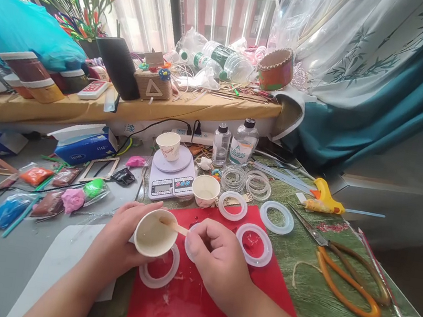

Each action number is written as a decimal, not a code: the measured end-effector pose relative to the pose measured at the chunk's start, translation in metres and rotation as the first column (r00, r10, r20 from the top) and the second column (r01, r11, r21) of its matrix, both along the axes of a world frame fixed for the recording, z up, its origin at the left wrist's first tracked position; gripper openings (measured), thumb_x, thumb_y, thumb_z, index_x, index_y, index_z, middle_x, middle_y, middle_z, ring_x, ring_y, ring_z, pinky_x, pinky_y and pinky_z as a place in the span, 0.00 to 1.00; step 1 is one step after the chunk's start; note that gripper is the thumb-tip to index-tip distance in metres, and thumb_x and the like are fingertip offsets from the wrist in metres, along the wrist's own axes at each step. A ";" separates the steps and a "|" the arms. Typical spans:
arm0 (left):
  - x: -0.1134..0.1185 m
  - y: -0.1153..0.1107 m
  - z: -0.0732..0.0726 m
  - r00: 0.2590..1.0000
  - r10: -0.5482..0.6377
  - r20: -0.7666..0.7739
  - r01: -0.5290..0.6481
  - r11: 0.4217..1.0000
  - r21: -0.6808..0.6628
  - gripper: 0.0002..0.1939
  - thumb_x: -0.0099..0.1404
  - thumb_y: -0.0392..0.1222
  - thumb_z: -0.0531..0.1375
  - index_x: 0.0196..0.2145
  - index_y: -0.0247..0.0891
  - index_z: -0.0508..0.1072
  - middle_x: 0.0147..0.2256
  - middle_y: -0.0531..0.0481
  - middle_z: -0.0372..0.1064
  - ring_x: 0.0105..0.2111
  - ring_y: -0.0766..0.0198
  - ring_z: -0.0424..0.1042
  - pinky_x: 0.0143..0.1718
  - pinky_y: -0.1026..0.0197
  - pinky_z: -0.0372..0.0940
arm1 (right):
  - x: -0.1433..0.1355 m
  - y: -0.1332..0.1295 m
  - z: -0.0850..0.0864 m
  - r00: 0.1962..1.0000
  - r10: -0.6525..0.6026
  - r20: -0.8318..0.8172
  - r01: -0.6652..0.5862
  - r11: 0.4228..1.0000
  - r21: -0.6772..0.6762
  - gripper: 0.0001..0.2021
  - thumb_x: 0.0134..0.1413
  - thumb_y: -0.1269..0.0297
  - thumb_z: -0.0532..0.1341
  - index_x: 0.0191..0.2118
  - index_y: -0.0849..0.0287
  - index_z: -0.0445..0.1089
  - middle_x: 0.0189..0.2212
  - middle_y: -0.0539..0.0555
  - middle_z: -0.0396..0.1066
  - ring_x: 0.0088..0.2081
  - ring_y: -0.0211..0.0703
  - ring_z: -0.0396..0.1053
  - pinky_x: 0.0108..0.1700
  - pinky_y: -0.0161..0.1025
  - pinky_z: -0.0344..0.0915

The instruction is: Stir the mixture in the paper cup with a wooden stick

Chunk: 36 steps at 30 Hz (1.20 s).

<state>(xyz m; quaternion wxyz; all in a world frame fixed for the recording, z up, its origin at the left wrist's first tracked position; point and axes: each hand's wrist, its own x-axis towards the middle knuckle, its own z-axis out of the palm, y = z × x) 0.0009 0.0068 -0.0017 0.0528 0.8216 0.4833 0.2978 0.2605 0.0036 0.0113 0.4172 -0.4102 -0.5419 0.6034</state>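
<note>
My left hand [122, 238] is wrapped round a paper cup [155, 240], tilted so that its inside faces me. A little clear liquid seems to lie in it. Between the thumb and fingers of my right hand [216, 260] is a wooden stick [177, 226], its far end inside the cup. Beneath both hands lies a red sheet [204, 316]. One ring mould [159, 272] is partly covered by the cup, and another ring mould [254, 245] lies to the right of my right hand. Something whitish under my right fingers is mostly hidden.
Behind the sheet stand a kitchen scale [170, 181] bearing a paper cup [168, 147], a second paper cup [205, 190] and two clear bottles [243, 144]. Scissors [338, 267] and a yellow glue gun [325, 196] lie right. Bagged clay [93, 188] is at left.
</note>
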 end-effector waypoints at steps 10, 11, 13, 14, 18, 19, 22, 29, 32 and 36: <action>0.008 0.001 0.000 0.996 -0.087 0.022 0.086 0.996 0.032 0.24 0.72 0.49 0.69 0.62 0.49 0.72 0.54 0.45 0.84 0.50 0.49 0.84 0.56 0.47 0.71 | -0.003 0.000 -0.003 0.950 -0.067 0.306 -0.046 0.937 0.346 0.15 0.68 0.63 0.60 0.28 0.53 0.59 0.24 0.46 0.61 0.27 0.39 0.58 0.33 0.40 0.53; 0.008 0.002 0.001 0.995 -0.092 0.023 0.091 0.995 0.040 0.23 0.73 0.50 0.69 0.62 0.49 0.72 0.54 0.44 0.84 0.50 0.49 0.83 0.56 0.47 0.70 | -0.003 0.000 -0.003 0.940 -0.053 0.337 -0.062 0.945 0.322 0.16 0.68 0.64 0.60 0.28 0.53 0.57 0.23 0.46 0.61 0.27 0.39 0.57 0.32 0.40 0.52; 0.008 0.002 0.002 0.996 -0.090 0.021 0.088 0.994 0.070 0.22 0.74 0.50 0.68 0.62 0.49 0.72 0.54 0.43 0.83 0.51 0.48 0.83 0.55 0.47 0.70 | -0.004 0.000 -0.001 0.945 0.048 0.322 -0.125 0.968 0.220 0.16 0.67 0.64 0.60 0.27 0.53 0.57 0.23 0.46 0.62 0.27 0.39 0.58 0.31 0.39 0.52; 0.008 0.003 0.003 0.996 -0.083 0.019 0.081 0.993 0.090 0.22 0.74 0.50 0.68 0.62 0.48 0.71 0.54 0.43 0.84 0.51 0.48 0.83 0.54 0.47 0.71 | -0.004 0.000 -0.001 0.954 0.099 0.283 -0.151 0.974 0.169 0.15 0.67 0.64 0.61 0.27 0.53 0.59 0.23 0.46 0.63 0.27 0.39 0.59 0.31 0.38 0.53; 0.010 0.003 0.006 0.998 -0.068 -0.004 0.068 0.991 0.114 0.21 0.75 0.49 0.68 0.62 0.47 0.71 0.54 0.43 0.84 0.51 0.49 0.83 0.54 0.48 0.71 | -0.004 -0.001 0.001 0.966 0.012 0.259 -0.060 0.983 0.176 0.15 0.67 0.61 0.60 0.28 0.53 0.59 0.24 0.47 0.64 0.27 0.40 0.60 0.32 0.38 0.55; 0.011 0.003 0.007 0.997 -0.075 -0.008 0.076 0.990 0.117 0.21 0.76 0.48 0.67 0.62 0.47 0.72 0.54 0.43 0.84 0.51 0.49 0.83 0.54 0.48 0.71 | -0.005 -0.001 0.001 0.958 -0.004 0.285 -0.053 0.980 0.193 0.16 0.66 0.61 0.60 0.27 0.52 0.58 0.23 0.46 0.62 0.27 0.40 0.58 0.31 0.39 0.53; 0.014 0.003 0.007 0.995 -0.101 -0.010 0.102 0.987 0.127 0.20 0.76 0.49 0.67 0.62 0.47 0.72 0.53 0.43 0.83 0.51 0.49 0.83 0.54 0.48 0.70 | -0.006 -0.003 0.001 0.957 0.084 0.279 -0.124 0.983 0.132 0.15 0.64 0.63 0.61 0.27 0.52 0.57 0.23 0.46 0.62 0.26 0.39 0.57 0.30 0.38 0.52; 0.012 0.001 0.002 0.996 -0.081 -0.027 0.083 0.994 0.078 0.20 0.77 0.50 0.66 0.63 0.47 0.71 0.54 0.43 0.82 0.53 0.49 0.81 0.56 0.47 0.69 | -0.004 0.000 0.000 0.960 0.051 0.274 -0.082 0.992 0.100 0.15 0.66 0.61 0.61 0.28 0.53 0.59 0.25 0.47 0.63 0.28 0.40 0.59 0.31 0.37 0.55; 0.011 0.000 0.000 0.997 -0.078 -0.023 0.079 0.995 0.058 0.20 0.77 0.48 0.65 0.63 0.48 0.71 0.54 0.44 0.82 0.53 0.49 0.81 0.56 0.47 0.69 | -0.004 0.001 -0.001 0.953 0.020 0.303 -0.062 0.990 0.129 0.16 0.67 0.61 0.62 0.28 0.53 0.59 0.24 0.46 0.62 0.28 0.40 0.59 0.31 0.38 0.53; 0.012 0.001 0.001 0.997 -0.074 -0.021 0.075 0.995 0.061 0.22 0.75 0.46 0.66 0.63 0.48 0.71 0.54 0.44 0.82 0.52 0.49 0.81 0.56 0.47 0.69 | -0.006 0.000 -0.001 0.957 0.066 0.282 -0.095 0.991 0.091 0.15 0.67 0.61 0.61 0.28 0.53 0.61 0.25 0.47 0.65 0.29 0.40 0.61 0.31 0.38 0.55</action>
